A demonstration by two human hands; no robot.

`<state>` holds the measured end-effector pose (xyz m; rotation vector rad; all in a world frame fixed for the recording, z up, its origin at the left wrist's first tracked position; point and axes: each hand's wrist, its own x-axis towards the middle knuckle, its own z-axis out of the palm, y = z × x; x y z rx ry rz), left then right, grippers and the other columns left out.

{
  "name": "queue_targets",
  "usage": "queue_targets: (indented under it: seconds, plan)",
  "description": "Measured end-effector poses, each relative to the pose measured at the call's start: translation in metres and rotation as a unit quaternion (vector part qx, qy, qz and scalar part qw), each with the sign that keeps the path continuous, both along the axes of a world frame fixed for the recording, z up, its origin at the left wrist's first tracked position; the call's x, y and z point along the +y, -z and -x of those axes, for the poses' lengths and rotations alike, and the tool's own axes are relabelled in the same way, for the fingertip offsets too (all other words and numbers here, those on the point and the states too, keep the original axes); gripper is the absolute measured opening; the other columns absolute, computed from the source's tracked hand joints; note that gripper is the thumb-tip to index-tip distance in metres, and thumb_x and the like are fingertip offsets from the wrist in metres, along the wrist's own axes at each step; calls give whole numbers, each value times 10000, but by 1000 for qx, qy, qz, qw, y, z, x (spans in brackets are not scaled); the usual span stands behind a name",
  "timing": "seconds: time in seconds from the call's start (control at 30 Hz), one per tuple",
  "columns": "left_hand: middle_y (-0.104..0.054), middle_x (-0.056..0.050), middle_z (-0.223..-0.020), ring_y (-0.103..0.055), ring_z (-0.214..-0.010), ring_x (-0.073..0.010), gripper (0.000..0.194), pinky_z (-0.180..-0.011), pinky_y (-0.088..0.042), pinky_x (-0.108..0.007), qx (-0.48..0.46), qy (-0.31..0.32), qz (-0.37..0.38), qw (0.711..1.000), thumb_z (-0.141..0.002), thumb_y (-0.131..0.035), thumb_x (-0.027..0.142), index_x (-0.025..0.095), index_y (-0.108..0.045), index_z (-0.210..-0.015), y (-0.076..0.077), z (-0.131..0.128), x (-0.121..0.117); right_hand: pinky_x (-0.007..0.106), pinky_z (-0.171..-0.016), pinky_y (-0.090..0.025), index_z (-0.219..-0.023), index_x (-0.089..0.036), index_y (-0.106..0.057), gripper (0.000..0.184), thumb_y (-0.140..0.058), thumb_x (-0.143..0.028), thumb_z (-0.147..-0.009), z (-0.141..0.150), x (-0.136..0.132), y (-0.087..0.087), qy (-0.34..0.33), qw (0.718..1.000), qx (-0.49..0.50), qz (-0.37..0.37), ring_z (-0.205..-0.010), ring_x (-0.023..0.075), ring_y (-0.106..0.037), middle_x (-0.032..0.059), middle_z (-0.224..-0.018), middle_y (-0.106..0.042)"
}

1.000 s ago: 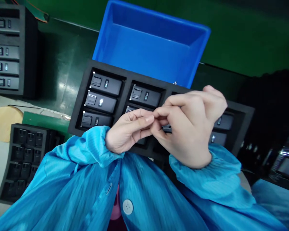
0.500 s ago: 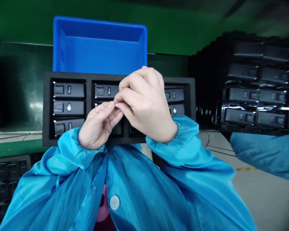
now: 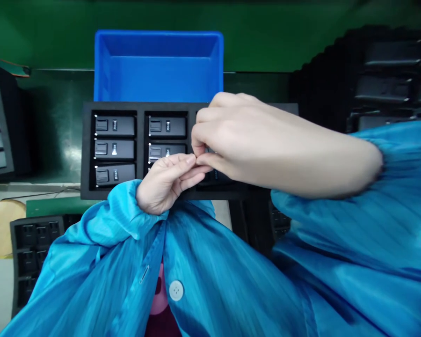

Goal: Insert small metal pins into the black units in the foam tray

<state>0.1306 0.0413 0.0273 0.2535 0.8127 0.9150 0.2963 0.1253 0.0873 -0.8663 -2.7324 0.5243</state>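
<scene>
In the left compartment of the black tray (image 3: 86, 152) lie three black devices (image 3: 114, 150). A blue bin (image 3: 157, 79) stands behind the tray. The left hand (image 3: 168, 180), above the tray's middle, keeps its fingers pressed together. The right hand (image 3: 235, 140) pinches at those fingertips; any held part is hidden. Its forearm (image 3: 330, 164) now extends rightward, covering the tray's rightmost devices, visible half a second earlier.

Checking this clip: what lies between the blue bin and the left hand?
In the head view, the far rim of the black tray and two black boxes lie between the blue bin and left hand.
</scene>
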Motion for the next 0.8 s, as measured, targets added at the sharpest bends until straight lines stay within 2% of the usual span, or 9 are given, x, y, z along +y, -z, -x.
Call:
queue_targets:
  seconds: [0.07,0.2,0.3,0.47,0.57,0.67,0.8]
  plan:
    - [-809,-48,-905,-784,-881,-117,201,-785,-596,-128,-5,13,-3,1000,-957,-640,167,155,-780,-812,1,1,-2,399,-788,-427,-629,-248,-595,517,-485,-596,-996,-3,2,1,-17,999,-27,20,-896,173,-575,1,-703,-608]
    - [-813,-46,-919,-786,-895,-121,207,-776,-599,-129,-13,33,-8,999,-961,-633,167,158,-795,-833,0,3,-5,356,-692,-402,-683,-230,-618,354,-552,-401,-986,-4,1,-4,-46,994,-93,41,-801,183,-545,17,-710,-604]
    - [-810,-51,-879,-788,-865,-123,231,-755,-605,-136,-13,22,7,1000,-970,-607,150,143,-793,-833,-2,2,-5,330,-688,-405,-729,-214,-628,296,-534,-326,-986,-3,-3,-8,-38,997,-54,46,-813,183,-553,20,-743,-625]
    - [-791,-20,-789,-777,-762,-90,289,-708,-601,-127,-23,-46,33,998,-990,-543,102,131,-751,-791,-5,-5,-6,340,-711,-429,-829,-205,-641,164,-554,-243,-963,-5,-16,-4,0,1000,15,27,-859,207,-575,43,-820,-660]
    - [-777,5,-765,-768,-737,-77,220,-723,-599,-126,-26,-58,29,998,-963,-605,109,142,-714,-775,-4,-6,-6,343,-714,-443,-850,-208,-626,93,-594,-198,-937,-7,-22,-2,22,999,20,27,-842,204,-577,38,-825,-670]
    - [-762,25,-751,-770,-768,-77,159,-734,-593,-120,-35,-32,-1,999,-903,-720,159,153,-687,-748,-3,-4,-6,339,-697,-445,-848,-203,-627,74,-618,-183,-919,-8,-22,-4,31,998,19,43,-812,188,-595,27,-833,-679]
    - [-758,28,-772,-777,-827,-84,194,-739,-587,-107,-31,2,-22,999,-827,-829,257,151,-686,-749,-2,-1,-6,324,-645,-430,-807,-222,-635,107,-636,-200,-912,-9,-14,-10,18,997,5,81,-743,155,-605,-14,-805,-679]
